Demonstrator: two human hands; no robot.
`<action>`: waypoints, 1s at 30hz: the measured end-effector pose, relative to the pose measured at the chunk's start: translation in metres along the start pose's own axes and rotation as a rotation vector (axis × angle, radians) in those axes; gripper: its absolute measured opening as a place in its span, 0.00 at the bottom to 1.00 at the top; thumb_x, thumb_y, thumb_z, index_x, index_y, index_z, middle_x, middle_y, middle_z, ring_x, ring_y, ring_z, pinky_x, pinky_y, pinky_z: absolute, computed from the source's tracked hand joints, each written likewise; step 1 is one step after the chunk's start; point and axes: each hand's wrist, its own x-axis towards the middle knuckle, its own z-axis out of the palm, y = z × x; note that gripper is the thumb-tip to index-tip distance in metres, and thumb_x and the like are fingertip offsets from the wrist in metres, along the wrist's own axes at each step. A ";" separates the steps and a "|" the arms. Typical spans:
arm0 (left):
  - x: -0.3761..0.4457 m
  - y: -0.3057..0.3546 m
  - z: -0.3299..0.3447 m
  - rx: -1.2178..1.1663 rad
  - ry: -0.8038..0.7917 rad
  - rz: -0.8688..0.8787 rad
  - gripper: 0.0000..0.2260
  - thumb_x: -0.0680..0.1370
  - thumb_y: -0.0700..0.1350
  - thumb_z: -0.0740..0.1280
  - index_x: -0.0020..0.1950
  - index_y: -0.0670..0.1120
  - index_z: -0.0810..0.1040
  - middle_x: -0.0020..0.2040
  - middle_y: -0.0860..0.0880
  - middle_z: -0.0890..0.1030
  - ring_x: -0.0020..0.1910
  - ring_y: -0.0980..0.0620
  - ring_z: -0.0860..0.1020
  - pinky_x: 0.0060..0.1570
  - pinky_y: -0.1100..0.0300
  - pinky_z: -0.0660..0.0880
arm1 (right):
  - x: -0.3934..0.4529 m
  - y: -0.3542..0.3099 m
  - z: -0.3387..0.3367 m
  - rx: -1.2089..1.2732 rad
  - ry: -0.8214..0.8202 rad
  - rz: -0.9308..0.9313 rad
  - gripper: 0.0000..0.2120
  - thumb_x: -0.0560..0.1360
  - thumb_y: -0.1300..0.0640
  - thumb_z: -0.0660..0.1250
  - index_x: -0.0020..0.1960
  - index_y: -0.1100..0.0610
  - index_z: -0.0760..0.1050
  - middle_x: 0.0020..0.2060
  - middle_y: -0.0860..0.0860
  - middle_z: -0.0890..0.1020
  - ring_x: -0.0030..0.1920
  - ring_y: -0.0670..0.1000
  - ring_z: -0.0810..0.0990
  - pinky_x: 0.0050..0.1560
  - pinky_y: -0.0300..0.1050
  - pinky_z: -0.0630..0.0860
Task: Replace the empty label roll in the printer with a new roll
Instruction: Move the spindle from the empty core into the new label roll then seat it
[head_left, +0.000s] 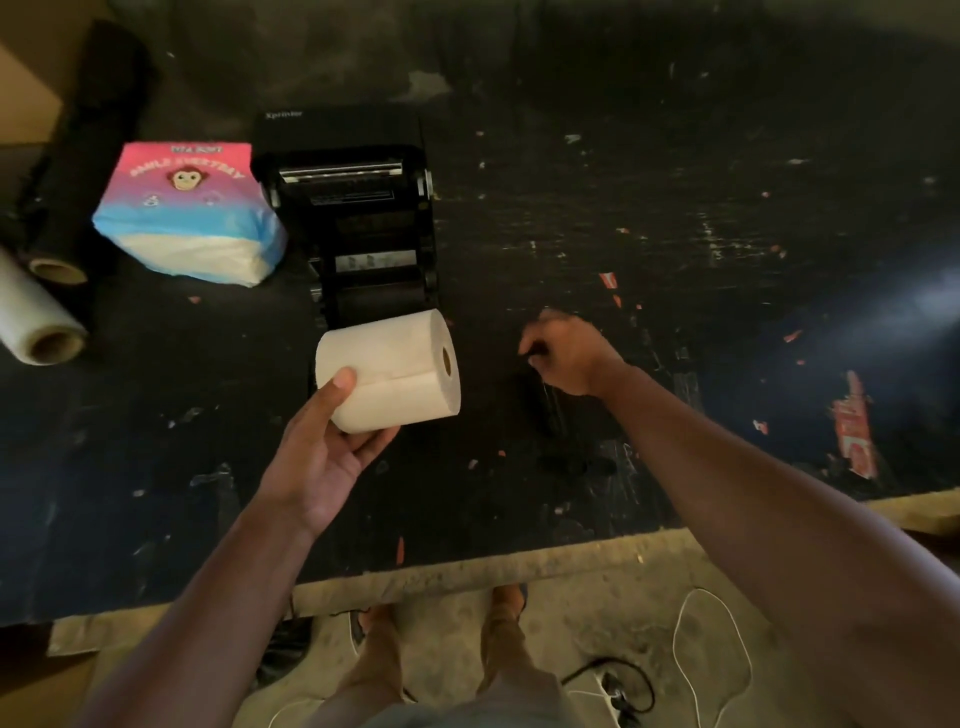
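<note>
A black label printer (358, 208) stands open on the dark table, its lid flipped back and the roll bay facing me. My left hand (332, 441) holds a full cream-white label roll (389, 369) just in front of the printer's open bay, core hole pointing right. My right hand (566, 353) hovers to the right of the roll over the table, fingers curled; it seems to pinch something small and dark, but I cannot tell what.
A pink and blue tissue pack (187, 218) lies left of the printer. A black film roll (78, 171) and a clear film roll (36, 317) rest at the far left. The scuffed black table (675, 208) ends at a worn front edge (467, 571); cables lie on the floor below.
</note>
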 end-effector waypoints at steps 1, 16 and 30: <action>0.002 0.000 0.000 0.001 -0.007 -0.002 0.42 0.60 0.56 0.85 0.72 0.57 0.74 0.68 0.46 0.83 0.66 0.42 0.82 0.59 0.47 0.82 | -0.008 0.005 -0.002 0.106 0.106 0.063 0.09 0.78 0.60 0.72 0.57 0.53 0.84 0.57 0.53 0.83 0.58 0.54 0.83 0.63 0.49 0.78; -0.001 -0.005 0.014 -0.001 -0.050 -0.018 0.42 0.59 0.55 0.84 0.70 0.55 0.73 0.71 0.43 0.79 0.67 0.40 0.80 0.62 0.44 0.79 | -0.121 -0.065 -0.013 0.990 0.843 0.316 0.08 0.77 0.61 0.76 0.55 0.57 0.84 0.47 0.49 0.87 0.47 0.48 0.87 0.51 0.51 0.86; 0.006 -0.035 0.061 0.307 -0.050 0.144 0.35 0.62 0.57 0.81 0.66 0.49 0.76 0.61 0.50 0.85 0.61 0.48 0.84 0.54 0.51 0.83 | -0.134 -0.092 0.015 1.283 0.717 0.374 0.09 0.80 0.62 0.72 0.58 0.54 0.85 0.52 0.51 0.88 0.55 0.52 0.87 0.59 0.59 0.83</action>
